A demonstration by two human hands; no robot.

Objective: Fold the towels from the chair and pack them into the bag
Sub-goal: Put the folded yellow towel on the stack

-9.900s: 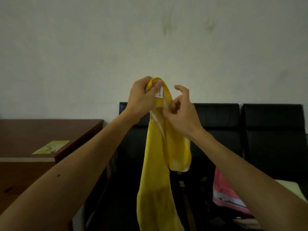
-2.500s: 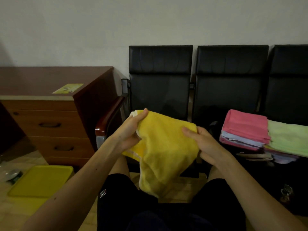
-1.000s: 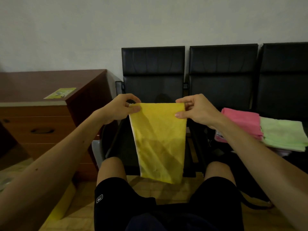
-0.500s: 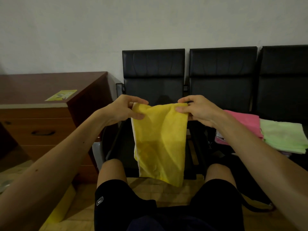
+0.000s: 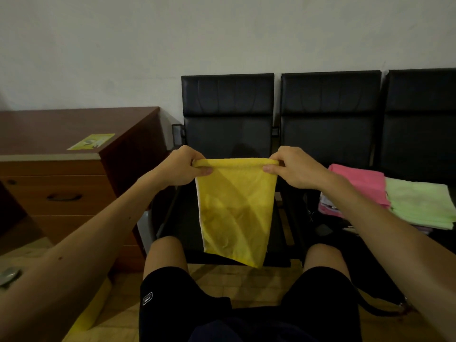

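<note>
Yellow towel (image 5: pixel 234 208) hangs folded in the air in front of the leftmost black chair (image 5: pixel 228 107), held up by its top edge between both hands. That edge is a rounded fold stretched taut and nearly level from hand to hand. The cloth drops flat below it, above the gap between the person's knees, and touches neither the seat nor the floor. Its bottom edge slants, lowest at the right corner, and a thin pale strip shows along its left side.

The left hand (image 5: pixel 182 169) pinches the top left corner. Its thumb (image 5: pixel 206 171) lies flat on the near face of the cloth, and its fingers curl tightly over the fold and down the far side. The right hand (image 5: pixel 293 169) grips the top right corner the same way, thumb (image 5: pixel 269 169) pressed on the near face and fingers bent over the fold. Neither hand shows a gap between thumb and fingers apart from the cloth itself.

On the seats to the right, a folded pink towel (image 5: pixel 357 183) lies just beside a folded light green towel (image 5: pixel 419 203), their edges touching. A wooden desk (image 5: pixel 61 124) with drawers stands to the left of the chairs, with a yellow-green sheet (image 5: pixel 91 141) lying on its top.
</note>
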